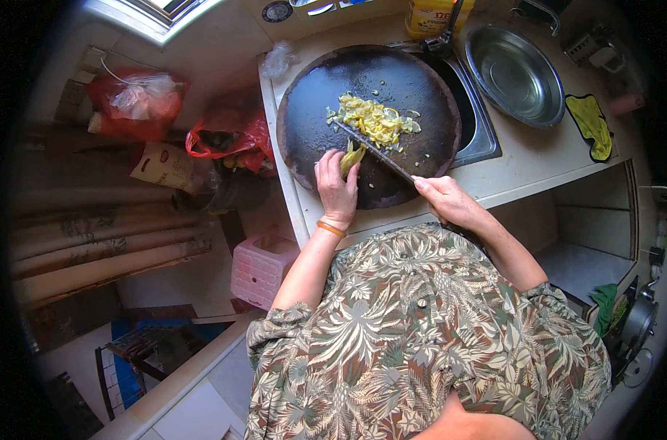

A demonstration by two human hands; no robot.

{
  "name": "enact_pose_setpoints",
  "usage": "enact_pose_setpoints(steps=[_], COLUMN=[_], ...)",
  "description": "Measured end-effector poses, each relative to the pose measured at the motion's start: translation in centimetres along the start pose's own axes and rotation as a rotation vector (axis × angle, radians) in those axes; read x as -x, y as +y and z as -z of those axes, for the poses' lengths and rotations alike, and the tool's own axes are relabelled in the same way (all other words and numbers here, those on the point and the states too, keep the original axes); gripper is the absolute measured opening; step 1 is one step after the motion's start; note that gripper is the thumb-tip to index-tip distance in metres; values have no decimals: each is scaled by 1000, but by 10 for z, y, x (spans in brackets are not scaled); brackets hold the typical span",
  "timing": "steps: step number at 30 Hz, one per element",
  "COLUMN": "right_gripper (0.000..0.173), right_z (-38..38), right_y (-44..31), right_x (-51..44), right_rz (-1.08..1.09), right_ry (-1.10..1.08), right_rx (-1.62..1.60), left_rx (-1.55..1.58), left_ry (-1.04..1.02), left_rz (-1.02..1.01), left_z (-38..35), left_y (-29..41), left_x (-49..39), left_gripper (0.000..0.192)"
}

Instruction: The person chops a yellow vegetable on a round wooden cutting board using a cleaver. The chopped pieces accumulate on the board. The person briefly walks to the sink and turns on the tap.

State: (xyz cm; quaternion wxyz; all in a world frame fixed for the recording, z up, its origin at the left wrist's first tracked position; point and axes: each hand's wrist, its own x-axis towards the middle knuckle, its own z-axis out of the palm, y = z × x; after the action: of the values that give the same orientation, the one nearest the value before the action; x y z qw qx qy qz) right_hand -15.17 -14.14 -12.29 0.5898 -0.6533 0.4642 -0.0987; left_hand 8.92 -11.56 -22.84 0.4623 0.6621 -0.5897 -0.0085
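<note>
A large round dark chopping board (317,110) lies on the counter, overlapping the sink. Chopped yellow-green vegetable (374,121) is heaped near its middle, with small bits scattered around. My left hand (336,184) grips an uncut yellowish vegetable piece (353,158) on the board's near part. In my right hand (446,201) is the handle of a kitchen knife (385,158); its blade, seen along its spine, slants up and left between the held piece and the heap. Whether the edge touches the board cannot be told.
A metal basin (515,77) and a yellow-green cloth (591,126) lie right of the sink (479,137). Behind the board stands a yellow plastic container (438,16) beside the faucet. Red plastic bags (231,129) are left of the counter, above a pink plastic stool (262,272).
</note>
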Motion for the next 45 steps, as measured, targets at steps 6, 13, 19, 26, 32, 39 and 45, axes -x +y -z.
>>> enact_pose_setpoints(steps=[6,13,19,26,32,39,45], right_gripper=[44,43,46,47,46,45,47], right_z=[-1,-8,-9,-9,-12,-7,-2], right_y=[-6,-4,1,-11,-8,-2,-7], right_x=[1,-2,12,24,23,18,19], right_rz=[-31,59,133,55,43,0,-35], right_ry=[6,82,139,93,151,140,84], right_rx=[51,104,231,367,399,197,145], left_rx=[-28,-76,11,-116,-75,-120,-28], left_ry=[-110,-178,-101,-266,-201,-131,-63], left_rz=[-207,-201,-203,-238,-215,-203,-174], left_z=[3,-9,-9,-7,-12,-11,-10], left_y=[-12,-12,-7,-16,-12,-5,-7], left_x=[6,0,0,2,1,-4,0], left_gripper=[26,25,21,25,29,22,20])
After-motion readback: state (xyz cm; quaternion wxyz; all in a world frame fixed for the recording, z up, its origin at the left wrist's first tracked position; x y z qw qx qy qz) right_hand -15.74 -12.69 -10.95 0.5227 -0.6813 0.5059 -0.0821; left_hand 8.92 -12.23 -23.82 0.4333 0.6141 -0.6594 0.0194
